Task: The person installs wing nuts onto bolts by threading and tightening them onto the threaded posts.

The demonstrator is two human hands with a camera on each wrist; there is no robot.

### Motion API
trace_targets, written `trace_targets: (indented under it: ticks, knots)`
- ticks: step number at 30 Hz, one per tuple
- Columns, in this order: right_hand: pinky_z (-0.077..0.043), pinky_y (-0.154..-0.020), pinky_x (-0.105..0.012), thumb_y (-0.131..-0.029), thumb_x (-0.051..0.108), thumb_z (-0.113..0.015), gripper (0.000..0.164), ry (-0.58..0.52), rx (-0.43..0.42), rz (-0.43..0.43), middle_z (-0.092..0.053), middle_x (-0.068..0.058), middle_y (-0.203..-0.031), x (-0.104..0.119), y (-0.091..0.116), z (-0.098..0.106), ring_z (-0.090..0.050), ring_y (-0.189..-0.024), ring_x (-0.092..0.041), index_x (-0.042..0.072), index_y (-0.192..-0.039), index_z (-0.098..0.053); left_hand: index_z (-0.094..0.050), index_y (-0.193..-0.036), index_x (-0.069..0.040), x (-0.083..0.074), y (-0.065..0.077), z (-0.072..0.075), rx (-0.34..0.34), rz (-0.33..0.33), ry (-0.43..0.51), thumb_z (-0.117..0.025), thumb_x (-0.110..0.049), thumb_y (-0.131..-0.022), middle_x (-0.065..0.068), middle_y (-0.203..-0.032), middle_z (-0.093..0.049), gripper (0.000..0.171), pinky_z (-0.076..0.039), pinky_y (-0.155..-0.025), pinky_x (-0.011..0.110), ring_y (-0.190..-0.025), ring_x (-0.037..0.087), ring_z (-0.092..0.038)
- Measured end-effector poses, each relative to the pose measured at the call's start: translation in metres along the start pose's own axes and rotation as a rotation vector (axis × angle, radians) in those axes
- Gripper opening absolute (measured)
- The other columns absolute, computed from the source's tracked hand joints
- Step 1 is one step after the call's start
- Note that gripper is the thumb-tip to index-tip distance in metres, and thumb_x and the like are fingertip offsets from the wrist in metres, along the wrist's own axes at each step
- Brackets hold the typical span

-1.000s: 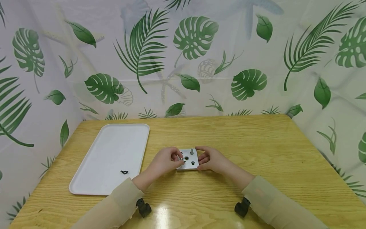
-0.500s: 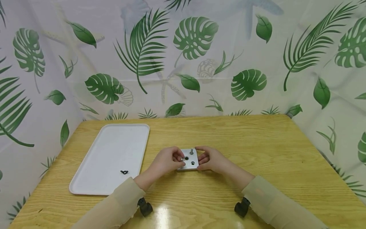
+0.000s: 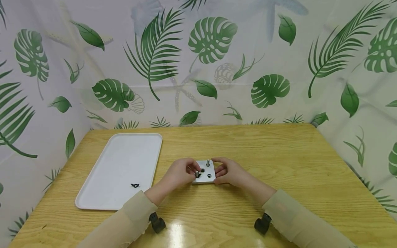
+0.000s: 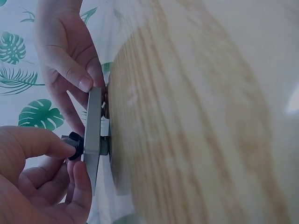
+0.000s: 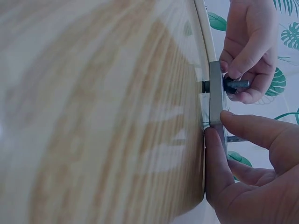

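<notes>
A square metal plate (image 3: 204, 179) with several holes is held just above the wooden table, bolt heads showing beneath it. My left hand (image 3: 181, 172) pinches a black wing nut (image 5: 230, 86) that sits on a threaded bolt (image 5: 240, 84) at the plate's near left corner. My right hand (image 3: 231, 173) grips the plate's right edge, thumb and fingers on its faces in the right wrist view. A second bolt (image 3: 208, 163) stands upright through the far right corner, with no nut on it. Another black wing nut (image 3: 134, 185) lies on the white tray.
The white tray (image 3: 121, 165) lies on the left of the wooden table (image 3: 248, 148), its right edge near my left forearm. A leaf-patterned cloth (image 3: 235, 100) hangs behind the table and at both sides.
My left fingers have shifted slightly around the near left bolt, so its tip and the black wing nut show more plainly. My right hand has stayed at the plate's edge.
</notes>
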State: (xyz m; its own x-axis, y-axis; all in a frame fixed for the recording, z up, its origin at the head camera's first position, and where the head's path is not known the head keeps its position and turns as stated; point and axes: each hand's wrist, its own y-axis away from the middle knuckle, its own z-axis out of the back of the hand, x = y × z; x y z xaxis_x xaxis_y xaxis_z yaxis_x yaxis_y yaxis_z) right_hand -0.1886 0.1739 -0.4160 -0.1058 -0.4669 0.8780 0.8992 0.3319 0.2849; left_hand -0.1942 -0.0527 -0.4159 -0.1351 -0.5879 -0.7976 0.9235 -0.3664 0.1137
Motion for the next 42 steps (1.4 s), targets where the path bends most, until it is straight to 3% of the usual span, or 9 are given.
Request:
trace_targets:
  ticks: [12,20,27,33,42]
  knots:
    - [-0.06,-0.082,-0.026,-0.087,-0.009,-0.081,0.082,0.011,-0.006,-0.005,-0.069,-0.023,-0.118,-0.0013,-0.0007,-0.0004,-0.071,-0.096,-0.016,-0.005,-0.159,-0.04,-0.074,-0.107,-0.006,-0.0015,0.0018,-0.0001,-0.034,0.019,0.015,-0.07,0.007,-0.092,0.008,-0.105,-0.073,0.021,-0.051,-0.074,0.028,-0.087,0.017,-0.062]
    - [-0.061,-0.082,-0.027,-0.088,-0.008,-0.081,0.082,0.021,-0.005,-0.012,-0.069,-0.023,-0.118,-0.0009,-0.0003,-0.0011,-0.072,-0.098,-0.018,-0.004,-0.159,-0.04,-0.074,-0.103,-0.008,-0.0023,0.0039,-0.002,-0.029,0.003,0.026,-0.081,-0.012,-0.093,0.003,-0.089,-0.064,0.013,-0.044,-0.067,0.025,-0.076,0.014,-0.054]
    - [-0.06,-0.081,-0.025,-0.088,-0.008,-0.08,0.083,0.007,-0.014,-0.023,-0.068,-0.023,-0.119,-0.0001,-0.0001,-0.0011,-0.071,-0.099,-0.018,-0.003,-0.16,-0.04,-0.073,-0.101,-0.006,-0.0035,0.0021,-0.0038,-0.022,0.004,0.029,-0.078,-0.009,-0.094,0.002,-0.086,-0.061,0.009,-0.042,-0.064,0.024,-0.072,0.013,-0.05]
    - [-0.061,-0.081,-0.026,-0.087,-0.009,-0.08,0.084,0.005,-0.012,-0.012,-0.067,-0.024,-0.119,0.0002,0.0008,-0.0002,-0.071,-0.099,-0.019,-0.004,-0.16,-0.039,-0.072,-0.096,-0.009,-0.0035,-0.0008,-0.0047,-0.021,0.019,-0.005,-0.08,-0.022,-0.096,0.0,-0.084,-0.061,0.015,-0.042,-0.065,0.025,-0.071,0.013,-0.05]
    - [-0.06,-0.08,-0.024,-0.087,-0.009,-0.08,0.084,-0.002,-0.005,-0.004,-0.068,-0.024,-0.119,-0.0012,-0.0008,-0.0013,-0.071,-0.097,-0.017,-0.005,-0.16,-0.039,-0.071,-0.089,-0.009,-0.0059,-0.0017,-0.0043,-0.009,0.003,-0.047,-0.077,-0.009,-0.093,0.001,-0.082,-0.062,0.007,-0.041,-0.063,0.024,-0.071,0.012,-0.05]
